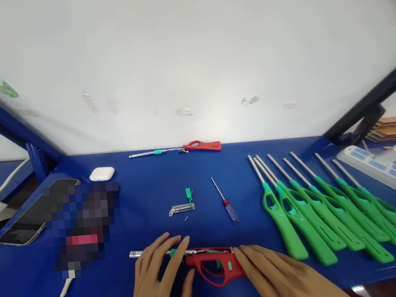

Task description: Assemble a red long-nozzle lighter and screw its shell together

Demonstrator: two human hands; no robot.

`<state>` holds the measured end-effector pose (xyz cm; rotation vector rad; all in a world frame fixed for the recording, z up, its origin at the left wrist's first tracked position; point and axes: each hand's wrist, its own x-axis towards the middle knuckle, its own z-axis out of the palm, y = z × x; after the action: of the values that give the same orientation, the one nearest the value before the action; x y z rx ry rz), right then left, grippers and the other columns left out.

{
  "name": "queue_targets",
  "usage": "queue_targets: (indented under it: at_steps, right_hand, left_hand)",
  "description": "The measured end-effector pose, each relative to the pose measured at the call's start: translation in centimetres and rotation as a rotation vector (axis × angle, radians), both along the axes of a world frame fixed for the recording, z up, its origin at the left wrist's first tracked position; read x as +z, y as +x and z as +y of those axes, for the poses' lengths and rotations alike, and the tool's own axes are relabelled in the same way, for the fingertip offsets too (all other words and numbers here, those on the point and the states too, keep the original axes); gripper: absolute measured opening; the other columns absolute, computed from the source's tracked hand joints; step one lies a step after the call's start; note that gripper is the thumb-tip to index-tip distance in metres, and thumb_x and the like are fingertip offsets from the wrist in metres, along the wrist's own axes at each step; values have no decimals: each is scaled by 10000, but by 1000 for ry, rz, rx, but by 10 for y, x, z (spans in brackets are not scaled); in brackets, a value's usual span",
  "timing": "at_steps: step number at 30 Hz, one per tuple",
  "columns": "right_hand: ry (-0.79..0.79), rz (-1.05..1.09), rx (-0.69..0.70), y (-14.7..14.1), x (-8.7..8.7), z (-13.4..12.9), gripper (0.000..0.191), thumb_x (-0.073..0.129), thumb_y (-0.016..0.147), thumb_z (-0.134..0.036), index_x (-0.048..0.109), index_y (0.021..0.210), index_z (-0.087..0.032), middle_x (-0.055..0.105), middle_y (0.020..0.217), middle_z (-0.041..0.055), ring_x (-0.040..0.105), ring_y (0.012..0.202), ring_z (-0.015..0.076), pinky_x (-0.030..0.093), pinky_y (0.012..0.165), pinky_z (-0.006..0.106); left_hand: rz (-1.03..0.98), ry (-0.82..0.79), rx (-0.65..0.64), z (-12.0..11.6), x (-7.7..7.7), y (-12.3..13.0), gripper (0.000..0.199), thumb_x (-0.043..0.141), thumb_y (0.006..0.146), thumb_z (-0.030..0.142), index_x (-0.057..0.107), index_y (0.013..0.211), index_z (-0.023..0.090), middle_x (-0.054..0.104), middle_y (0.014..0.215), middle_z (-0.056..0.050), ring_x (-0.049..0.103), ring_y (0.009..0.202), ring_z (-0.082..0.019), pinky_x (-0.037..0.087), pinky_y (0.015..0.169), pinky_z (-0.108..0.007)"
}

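A red lighter body point(224, 269) with a trigger loop and a metal tube lies near the table's front edge. My left hand point(161, 272) rests over the tube and its green collar, fingers spread. At the body's right end lies my right hand point(279, 270), its fingers together and pressing on the red casing. Wires show along the body's upper edge. Beyond the hands are a clear fuel tank point(183, 208), a green piece point(188, 194), a small screw point(186, 218) and a screwdriver point(225, 201) with a purple handle.
Several green lighters point(286, 224) lie in a row at the right, beside a white power strip point(385, 170). Another red casing point(203, 146) with a wired tube point(146, 153) lies by the wall. At the left are a phone point(35, 214) and a white case point(101, 174).
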<state>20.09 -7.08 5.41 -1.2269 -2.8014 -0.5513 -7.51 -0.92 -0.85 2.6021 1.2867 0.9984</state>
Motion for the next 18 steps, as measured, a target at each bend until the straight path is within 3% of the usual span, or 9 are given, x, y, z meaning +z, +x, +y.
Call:
queue_targets:
  at_steps: [7, 13, 18]
  right_hand:
    - [23, 80, -67, -3, -14, 0, 480, 379, 968, -27, 754, 1262, -88, 837, 1174, 100, 823, 997, 224, 685, 829, 298]
    - [66, 115, -98, -4, -11, 2, 499, 289, 1066, -47, 758, 1224, -115, 846, 1126, 65, 816, 968, 181, 661, 814, 272]
    - [66, 133, -112, -4, -12, 3, 625, 135, 1146, -126, 756, 1218, -136, 847, 1104, 47, 814, 953, 159, 651, 803, 267]
  left_hand:
    - [61, 75, -90, 5, -4, -3, 441, 556, 1051, 61, 616, 1450, 237, 726, 1388, -43, 547, 1454, -263, 466, 1150, -468]
    - [103, 99, -161, 9, -6, -6, 429, 554, 1047, 55, 622, 1439, 213, 749, 1352, -16, 551, 1435, -246, 368, 1204, -455]
    - [128, 86, -183, 10, -8, -8, 402, 542, 1059, 71, 630, 1424, 215, 760, 1322, -4, 582, 1389, -230, 321, 1227, -448]
